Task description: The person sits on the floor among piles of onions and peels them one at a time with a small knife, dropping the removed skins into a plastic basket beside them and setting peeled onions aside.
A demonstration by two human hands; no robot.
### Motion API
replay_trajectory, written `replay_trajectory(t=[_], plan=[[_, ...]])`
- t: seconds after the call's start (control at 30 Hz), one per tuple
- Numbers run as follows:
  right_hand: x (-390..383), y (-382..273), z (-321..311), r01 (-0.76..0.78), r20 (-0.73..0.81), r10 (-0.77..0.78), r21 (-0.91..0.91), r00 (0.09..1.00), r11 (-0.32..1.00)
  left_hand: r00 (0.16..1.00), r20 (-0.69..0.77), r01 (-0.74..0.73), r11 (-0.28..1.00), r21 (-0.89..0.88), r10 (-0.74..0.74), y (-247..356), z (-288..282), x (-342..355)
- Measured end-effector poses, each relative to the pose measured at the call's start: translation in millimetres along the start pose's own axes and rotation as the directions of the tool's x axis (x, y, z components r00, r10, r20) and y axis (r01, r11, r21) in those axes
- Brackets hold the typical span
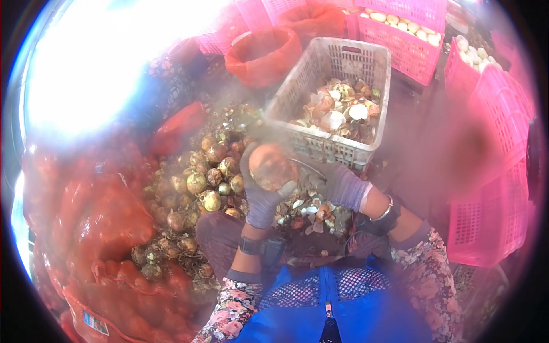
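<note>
My left hand (260,200), in a grey-purple glove, is wrapped round a large brown-skinned onion (270,166) in front of my body. Close on its right, my gloved right hand (345,187) is closed, and a thin dark blade, apparently a knife (309,164), reaches from it toward the onion; haze blurs the handle and tip. Unpeeled onions (196,183) lie in a heap beside my left hand. Below both hands, onion skins and scraps (313,212) litter the ground.
A pale plastic crate (320,143) holding skins stands just beyond my hands. Red mesh sacks (91,206) crowd the left, and an open red sack (263,60) stands behind. Pink crates (486,217) line the right; peeled white onions (397,24) fill one at the back.
</note>
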State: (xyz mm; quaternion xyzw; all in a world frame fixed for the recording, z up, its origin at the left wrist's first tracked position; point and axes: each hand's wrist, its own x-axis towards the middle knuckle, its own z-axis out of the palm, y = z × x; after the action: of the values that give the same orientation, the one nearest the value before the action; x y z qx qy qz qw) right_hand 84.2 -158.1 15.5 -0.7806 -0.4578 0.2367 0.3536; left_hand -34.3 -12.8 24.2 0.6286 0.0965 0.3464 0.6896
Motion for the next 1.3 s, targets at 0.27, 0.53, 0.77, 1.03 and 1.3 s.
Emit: replay_trajectory(t=[0.27,0.53,0.77,1.03,1.3], plan=[[7.7,-1.9,7.9,-0.052,0.044,0.058,-0.125,0.997,0.991,0.978,0.08,-0.21,0.931,0.297,0.195,-17.2,-12.0,4.0],[18.3,10.9,19.9,-0.038,0.062,0.061,-0.323,0.996,0.945,0.99,0.092,0.113,0.991,-0.069,-0.106,-14.6,-1.2,-2.6],[16.1,5.1,12.4,-0.036,0.061,0.06,-0.332,0.996,0.943,0.996,0.005,0.084,0.992,-0.092,-0.084,-8.0,9.8,-7.9],[21.5,17.9,18.4,-0.034,0.049,0.054,-0.354,0.997,0.935,0.993,0.075,0.095,0.994,-0.057,-0.091,-24.4,-8.1,-8.2],[13.5,13.4,21.7,-0.062,-0.005,0.066,-0.415,0.998,0.908,0.996,0.073,0.036,0.967,0.253,-0.056,-31.9,-7.9,-6.9]])
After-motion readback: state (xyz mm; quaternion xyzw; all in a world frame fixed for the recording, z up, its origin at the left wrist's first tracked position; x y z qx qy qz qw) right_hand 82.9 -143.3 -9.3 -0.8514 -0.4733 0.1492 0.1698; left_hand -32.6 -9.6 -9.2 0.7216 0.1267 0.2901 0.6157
